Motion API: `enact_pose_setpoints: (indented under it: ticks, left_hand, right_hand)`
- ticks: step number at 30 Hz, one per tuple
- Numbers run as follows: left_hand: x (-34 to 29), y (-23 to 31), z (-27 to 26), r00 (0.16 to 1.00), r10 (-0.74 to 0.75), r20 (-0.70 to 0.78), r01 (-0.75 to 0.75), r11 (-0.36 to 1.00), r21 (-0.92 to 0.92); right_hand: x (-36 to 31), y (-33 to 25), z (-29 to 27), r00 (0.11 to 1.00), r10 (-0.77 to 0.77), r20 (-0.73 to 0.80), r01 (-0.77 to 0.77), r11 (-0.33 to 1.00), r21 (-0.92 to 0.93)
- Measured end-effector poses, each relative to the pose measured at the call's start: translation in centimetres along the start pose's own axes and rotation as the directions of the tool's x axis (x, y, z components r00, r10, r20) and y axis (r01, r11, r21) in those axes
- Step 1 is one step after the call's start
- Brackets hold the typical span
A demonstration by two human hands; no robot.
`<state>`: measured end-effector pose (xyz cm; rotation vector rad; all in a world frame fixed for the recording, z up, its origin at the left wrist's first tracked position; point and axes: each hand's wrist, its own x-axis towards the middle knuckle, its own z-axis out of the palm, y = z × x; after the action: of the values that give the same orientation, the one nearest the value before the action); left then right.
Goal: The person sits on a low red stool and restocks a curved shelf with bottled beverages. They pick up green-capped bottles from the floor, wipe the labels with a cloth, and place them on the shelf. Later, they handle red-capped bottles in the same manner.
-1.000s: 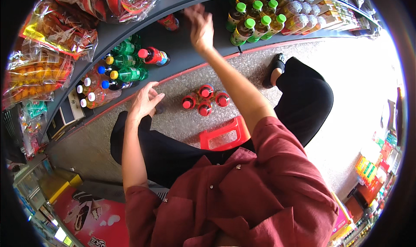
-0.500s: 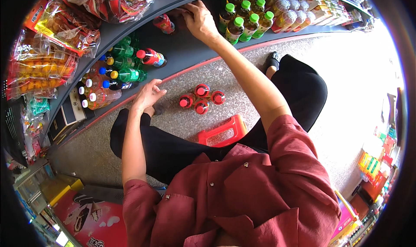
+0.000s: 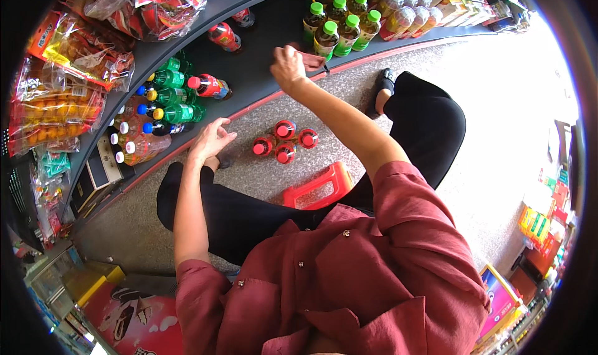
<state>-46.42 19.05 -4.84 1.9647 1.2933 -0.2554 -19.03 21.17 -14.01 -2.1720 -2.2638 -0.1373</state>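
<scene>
My right hand (image 3: 288, 68) is over the dark lower shelf (image 3: 265, 40), close to its front edge. Its fingers are closed on a reddish-brown cloth (image 3: 313, 61), part of which shows beside the green-capped bottles (image 3: 340, 28). My left hand (image 3: 213, 138) hovers just in front of the shelf with fingers apart and nothing in it. Left of the cloth, a red-capped bottle (image 3: 210, 86) stands on the shelf, and another red-labelled bottle (image 3: 225, 37) stands deeper in. On the floor between my feet is a cluster of several red-capped bottles (image 3: 285, 142).
A red plastic stool (image 3: 319, 187) is on the floor near my legs. Green soda bottles (image 3: 177, 113) and white-capped bottles (image 3: 142, 148) fill the shelf's left end. Bagged snacks (image 3: 65, 105) sit on the upper shelf, whose curved edge overhangs. Clear-topped bottles (image 3: 405, 12) stand at the right.
My right hand has come from the back of the shelf toward its front edge, and the cloth now shows. My left hand has hardly moved. The view has shifted slightly.
</scene>
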Motion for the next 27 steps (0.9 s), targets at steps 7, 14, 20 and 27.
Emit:
enact_pose_setpoints:
  ticks: [7, 14, 20, 27]
  left_hand:
    - [0.9, -0.1, 0.2, 1.000, -0.025, 0.019, 0.025, 1.000, -0.002]
    - [0.4, 2.2, 0.4, 0.999, 0.000, 0.051, 0.001, 1.000, -0.012]
    - [5.9, 5.1, -1.0, 0.915, 0.305, -0.265, -0.350, 0.925, -0.146]
    - [19.8, 11.9, -11.3, 0.638, 0.486, -0.597, -0.216, 0.858, 0.467]
  right_hand:
    - [0.1, -6.3, -4.2, 0.687, -0.392, -0.611, 0.581, 0.802, 0.140]
    - [-3.2, 5.2, 2.6, 0.756, 0.142, 0.639, 0.065, 0.955, -0.289]
    - [-6.7, 11.4, -10.2, 0.695, -0.192, 0.693, 0.197, 0.978, 0.073]
    - [-10.3, 13.9, -13.2, 0.891, -0.199, 0.409, 0.136, 0.975, 0.177]
